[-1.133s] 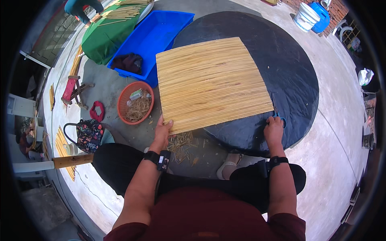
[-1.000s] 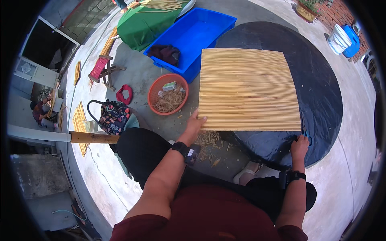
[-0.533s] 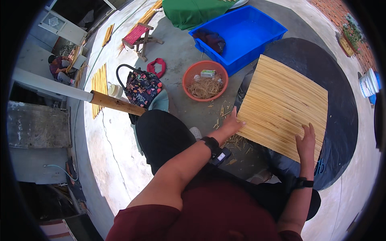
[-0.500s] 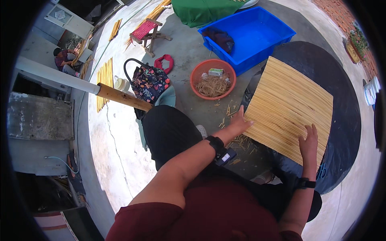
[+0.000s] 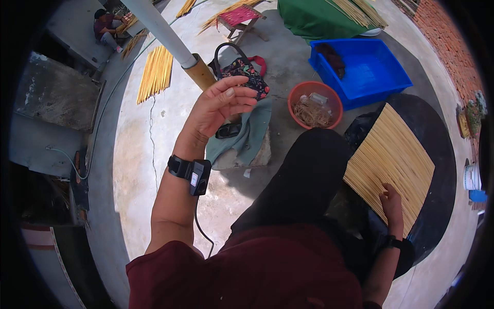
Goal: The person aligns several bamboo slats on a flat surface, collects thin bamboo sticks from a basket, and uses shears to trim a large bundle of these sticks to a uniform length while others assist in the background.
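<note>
Overlying round black sheeting (image 5: 428, 124) | ribbed stalk mat (image 5: 389, 164) | right hand (image 5: 392, 207) over it

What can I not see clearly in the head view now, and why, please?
Head view, all four:
Whether the right hand touches the mat: the hand covers its own underside.
Part of the bag: hidden behind the left hand.
Far end of the green cloth: cut off by the top edge.
The dark bundle in the blue tub: too dim to tell what it is.
</note>
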The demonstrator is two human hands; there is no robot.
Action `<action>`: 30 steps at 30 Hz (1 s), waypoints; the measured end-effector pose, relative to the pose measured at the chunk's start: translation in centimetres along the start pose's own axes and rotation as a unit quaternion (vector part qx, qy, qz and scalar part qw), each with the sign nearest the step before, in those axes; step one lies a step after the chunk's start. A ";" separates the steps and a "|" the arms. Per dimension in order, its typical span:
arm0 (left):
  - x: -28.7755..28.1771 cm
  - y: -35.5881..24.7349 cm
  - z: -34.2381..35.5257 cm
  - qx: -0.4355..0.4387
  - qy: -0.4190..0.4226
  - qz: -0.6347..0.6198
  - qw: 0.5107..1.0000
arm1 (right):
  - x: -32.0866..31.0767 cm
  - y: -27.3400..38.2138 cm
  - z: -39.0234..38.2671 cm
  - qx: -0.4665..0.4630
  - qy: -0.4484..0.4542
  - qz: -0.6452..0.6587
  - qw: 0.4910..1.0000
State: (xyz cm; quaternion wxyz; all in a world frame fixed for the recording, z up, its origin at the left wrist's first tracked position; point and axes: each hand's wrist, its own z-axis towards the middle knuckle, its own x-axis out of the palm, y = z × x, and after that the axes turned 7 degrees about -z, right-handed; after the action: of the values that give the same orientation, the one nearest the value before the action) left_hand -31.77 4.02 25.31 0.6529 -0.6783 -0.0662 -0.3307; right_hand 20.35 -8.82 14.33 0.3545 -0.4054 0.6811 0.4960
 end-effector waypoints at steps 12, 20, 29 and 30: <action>-11.9 11.2 -7.2 -0.191 -0.273 0.094 0.938 | 6.2 7.0 -3.5 -0.012 0.086 -0.005 0.996; -12.5 18.6 -6.8 -0.049 -0.131 0.674 0.725 | 4.3 7.4 -1.1 0.097 -0.160 0.227 0.956; -9.6 16.6 -5.5 -0.124 -0.212 0.537 0.807 | -3.0 16.6 -1.6 -0.110 -0.078 0.495 0.859; -6.5 14.6 -4.0 -0.083 -0.196 0.427 0.879 | -3.8 17.7 -1.6 -0.138 0.002 0.494 0.858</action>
State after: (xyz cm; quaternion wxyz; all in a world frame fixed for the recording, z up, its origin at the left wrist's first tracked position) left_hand -30.61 0.50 9.32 0.6456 -0.7434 0.1307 0.1160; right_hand 5.80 -6.41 24.98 0.0016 -0.0610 0.7173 0.6941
